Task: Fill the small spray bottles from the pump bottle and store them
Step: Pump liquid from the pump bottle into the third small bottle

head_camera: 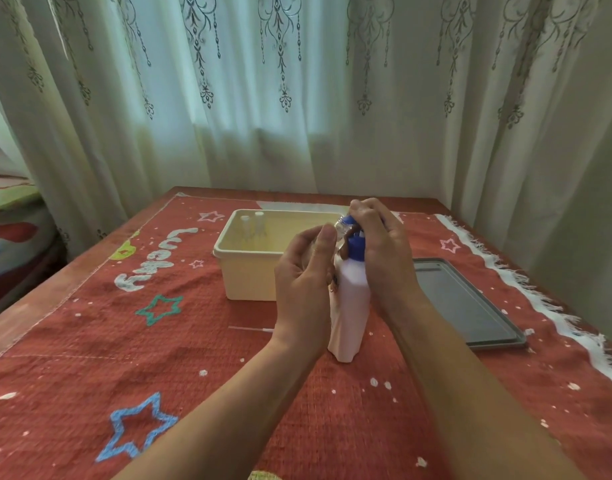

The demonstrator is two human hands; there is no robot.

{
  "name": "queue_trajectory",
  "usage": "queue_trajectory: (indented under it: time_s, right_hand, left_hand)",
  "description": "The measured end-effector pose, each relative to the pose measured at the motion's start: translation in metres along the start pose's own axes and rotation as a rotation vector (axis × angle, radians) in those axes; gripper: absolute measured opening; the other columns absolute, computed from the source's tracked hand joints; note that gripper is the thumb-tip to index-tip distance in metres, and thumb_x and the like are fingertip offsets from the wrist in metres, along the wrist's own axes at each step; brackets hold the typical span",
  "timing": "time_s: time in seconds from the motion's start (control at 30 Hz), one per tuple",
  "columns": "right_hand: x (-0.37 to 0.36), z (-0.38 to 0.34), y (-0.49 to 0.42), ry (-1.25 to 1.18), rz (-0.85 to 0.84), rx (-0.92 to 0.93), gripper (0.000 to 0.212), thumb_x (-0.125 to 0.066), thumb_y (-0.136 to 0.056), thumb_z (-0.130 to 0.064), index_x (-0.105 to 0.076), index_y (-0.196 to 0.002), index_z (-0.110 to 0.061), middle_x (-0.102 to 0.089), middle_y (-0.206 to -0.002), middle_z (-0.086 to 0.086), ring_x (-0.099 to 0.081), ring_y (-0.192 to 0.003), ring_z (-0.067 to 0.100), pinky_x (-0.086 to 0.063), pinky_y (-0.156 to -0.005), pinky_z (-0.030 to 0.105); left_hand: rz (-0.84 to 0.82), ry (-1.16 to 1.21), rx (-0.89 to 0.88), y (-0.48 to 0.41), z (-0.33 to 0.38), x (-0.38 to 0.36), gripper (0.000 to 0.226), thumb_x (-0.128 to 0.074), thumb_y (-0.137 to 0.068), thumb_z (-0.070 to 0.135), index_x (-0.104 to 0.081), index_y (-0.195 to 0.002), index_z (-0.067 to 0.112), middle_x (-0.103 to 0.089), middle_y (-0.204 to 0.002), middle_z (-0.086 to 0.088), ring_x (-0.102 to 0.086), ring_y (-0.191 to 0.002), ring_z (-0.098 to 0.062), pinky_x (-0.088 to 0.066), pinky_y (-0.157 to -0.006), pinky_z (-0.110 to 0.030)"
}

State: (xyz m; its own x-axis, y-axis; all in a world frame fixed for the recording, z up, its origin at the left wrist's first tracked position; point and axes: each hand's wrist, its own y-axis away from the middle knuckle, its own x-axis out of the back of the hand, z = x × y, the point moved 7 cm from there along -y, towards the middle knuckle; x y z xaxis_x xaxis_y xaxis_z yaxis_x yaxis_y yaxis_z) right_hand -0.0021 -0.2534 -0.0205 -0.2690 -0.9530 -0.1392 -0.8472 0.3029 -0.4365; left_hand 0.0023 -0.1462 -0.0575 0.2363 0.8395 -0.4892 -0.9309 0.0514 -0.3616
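A white pump bottle [351,306] with a blue pump head [353,242] stands upright on the red cloth at the middle of the table. My right hand [380,251] curls over the pump head from the right. My left hand [304,282] holds a small clear spray bottle [341,227] up against the pump's nozzle; most of it is hidden by my fingers. Two small spray bottles [252,225] with white caps stand in the far left corner of a cream plastic bin [249,271] behind my hands.
A grey tray [470,306] lies flat to the right of the pump bottle. A thin white tube [250,329] lies on the cloth left of my left wrist. Curtains hang close behind the table's far edge.
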Motion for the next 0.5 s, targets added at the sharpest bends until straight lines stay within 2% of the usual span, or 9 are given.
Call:
queue_trajectory:
  time_s: [0.13, 0.23, 0.33, 0.5]
  right_hand:
    - [0.0007, 0.0009, -0.0004, -0.027, 0.033, -0.038, 0.033, -0.052, -0.102, -0.037, -0.058, -0.082, -0.011, -0.055, -0.059, -0.006, -0.051, -0.054, 0.01, -0.046, -0.057, 0.023]
    - [0.0, 0.0007, -0.0008, -0.018, 0.035, -0.021, 0.03, -0.05, -0.103, -0.028, -0.058, -0.08, -0.011, -0.055, -0.062, -0.004, -0.051, -0.056, 0.011, -0.045, -0.054, 0.023]
    - [-0.0012, 0.0019, -0.0014, -0.023, 0.009, 0.009, 0.029, -0.049, -0.101, -0.016, -0.056, -0.074, -0.015, -0.054, -0.066, -0.002, -0.049, -0.058, 0.013, -0.044, -0.053, 0.026]
    - [-0.0003, 0.004, -0.0033, -0.011, -0.003, 0.015, 0.025, -0.05, -0.095, -0.016, -0.056, -0.072, -0.016, -0.054, -0.067, 0.0, -0.049, -0.059, 0.013, -0.043, -0.054, 0.027]
  left_hand:
    - [-0.001, -0.011, -0.005, -0.0002, 0.0011, -0.0009, 0.028, -0.061, -0.086, 0.035, -0.068, -0.101, 0.012, -0.065, -0.073, 0.009, -0.058, -0.063, -0.004, -0.047, -0.063, -0.023]
    - [-0.002, -0.016, -0.003, 0.0, -0.0005, -0.0008, 0.019, -0.058, -0.094, 0.028, -0.067, -0.1, 0.012, -0.063, -0.07, 0.012, -0.055, -0.058, -0.001, -0.045, -0.06, -0.019]
    - [0.015, -0.016, -0.002, 0.0008, -0.0026, 0.002, 0.019, -0.063, -0.091, 0.035, -0.07, -0.095, 0.018, -0.06, -0.069, 0.011, -0.049, -0.058, -0.004, -0.04, -0.061, -0.025]
    - [0.03, 0.022, 0.008, 0.002, -0.0042, 0.0026, 0.021, -0.064, -0.087, 0.037, -0.07, -0.092, 0.018, -0.06, -0.07, 0.008, -0.048, -0.062, -0.007, -0.038, -0.061, -0.028]
